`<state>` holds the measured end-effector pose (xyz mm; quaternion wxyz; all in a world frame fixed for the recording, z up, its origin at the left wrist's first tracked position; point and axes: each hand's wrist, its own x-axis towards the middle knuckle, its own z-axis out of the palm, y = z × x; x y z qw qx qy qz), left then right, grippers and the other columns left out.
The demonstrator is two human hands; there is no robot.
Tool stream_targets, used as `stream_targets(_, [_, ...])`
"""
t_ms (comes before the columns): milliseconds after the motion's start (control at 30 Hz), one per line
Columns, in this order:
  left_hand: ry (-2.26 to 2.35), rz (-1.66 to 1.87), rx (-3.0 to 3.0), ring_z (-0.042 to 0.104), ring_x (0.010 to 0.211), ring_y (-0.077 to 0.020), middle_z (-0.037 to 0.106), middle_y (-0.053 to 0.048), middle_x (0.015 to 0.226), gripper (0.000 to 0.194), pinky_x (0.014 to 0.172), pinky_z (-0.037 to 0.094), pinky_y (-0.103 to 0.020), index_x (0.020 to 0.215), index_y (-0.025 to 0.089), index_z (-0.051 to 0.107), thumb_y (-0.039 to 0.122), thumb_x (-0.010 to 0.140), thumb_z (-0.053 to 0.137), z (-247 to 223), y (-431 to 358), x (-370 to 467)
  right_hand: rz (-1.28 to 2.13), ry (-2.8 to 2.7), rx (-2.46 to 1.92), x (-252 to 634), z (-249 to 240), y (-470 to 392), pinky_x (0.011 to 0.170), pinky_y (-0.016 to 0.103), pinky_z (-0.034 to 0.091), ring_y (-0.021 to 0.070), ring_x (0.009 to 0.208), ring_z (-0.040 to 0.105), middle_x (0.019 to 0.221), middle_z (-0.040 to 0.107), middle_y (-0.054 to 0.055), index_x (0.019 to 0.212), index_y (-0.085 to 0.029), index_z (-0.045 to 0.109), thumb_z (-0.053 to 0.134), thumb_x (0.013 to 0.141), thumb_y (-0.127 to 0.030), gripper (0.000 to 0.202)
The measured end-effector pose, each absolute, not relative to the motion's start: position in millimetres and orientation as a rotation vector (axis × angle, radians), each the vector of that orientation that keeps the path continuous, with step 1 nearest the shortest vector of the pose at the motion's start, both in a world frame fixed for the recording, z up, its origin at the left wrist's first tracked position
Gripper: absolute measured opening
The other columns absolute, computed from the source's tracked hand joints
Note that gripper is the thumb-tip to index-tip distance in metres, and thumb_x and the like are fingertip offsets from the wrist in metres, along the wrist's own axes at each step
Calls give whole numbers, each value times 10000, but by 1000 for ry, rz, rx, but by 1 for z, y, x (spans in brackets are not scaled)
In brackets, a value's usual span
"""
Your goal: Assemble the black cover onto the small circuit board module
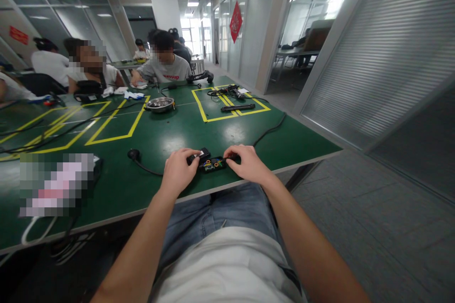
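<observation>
An opened black power adapter casing (213,164) lies near the table's front edge, its circuit board and copper-coloured rings exposed. From the left, my left hand (179,170) pinches a black casing cover (204,153) with a white label, tilted behind the open half. My right hand (247,163) has thumb and finger closed at the casing's right end, where a black cable (268,131) runs off to the back right; the exact grip point is partly hidden. Left of my left hand, a power cord with a round plug (133,155) rests on the table.
On the green table (199,135) stand a metal bowl (159,104) and, inside yellow tape, a black bar-shaped tool (238,108) and coiled cables (227,91). A blurred-out object (59,184) with a white cable lies at left. Several people sit across the table.
</observation>
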<state>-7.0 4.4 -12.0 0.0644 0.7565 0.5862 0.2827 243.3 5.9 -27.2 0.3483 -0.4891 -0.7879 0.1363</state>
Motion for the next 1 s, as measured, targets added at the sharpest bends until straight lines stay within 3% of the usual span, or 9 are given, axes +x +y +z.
stream_targets(100, [1750,937,2254,745,1071,-318,834,-102,1118,206,1012,584,-481,1092,241,855,284,968,697,-10,3,-10,359,-2055,-1227,245,-28,6,961,421,458,239,914,688,933,779,26,995,-241,756,731,838,-120,200])
stream_targets(233, [1521,1079,2330,722,1145,-286,814,-88,1198,231,1065,567,-449,1168,253,836,309,1014,672,-5,-7,-9,365,-2021,-1226,245,-29,7,964,417,473,237,931,719,954,787,25,1045,-238,728,720,835,-103,250])
stream_targets(367, [1243,931,2442,719,1131,-266,803,-82,1219,238,1061,572,-439,1181,279,847,307,1025,669,-5,-11,-6,386,-2001,-1216,244,-30,7,975,411,486,234,948,741,965,791,19,1121,-242,701,719,829,-93,328])
stream_targets(700, [1220,870,2429,711,1129,-274,811,-80,1200,208,1048,572,-455,1151,287,848,286,980,730,-4,-11,-4,375,-2004,-1221,244,-29,5,973,414,484,234,934,739,955,795,16,1102,-245,712,721,823,-86,321])
stream_targets(867, [1488,1017,2280,707,1004,-259,796,-69,1092,244,950,578,-407,1209,240,772,273,976,707,-3,-11,-3,378,-2006,-1219,244,-28,4,967,419,483,237,934,735,962,796,24,1084,-238,720,707,828,-81,301])
stream_targets(1000, [1747,1036,2178,710,968,-276,776,-62,1003,176,899,569,-406,1116,227,750,235,942,722,-5,-5,-5,384,-2030,-1215,244,-26,3,947,411,486,238,933,721,967,794,27,1046,-240,740,717,825,-86,270])
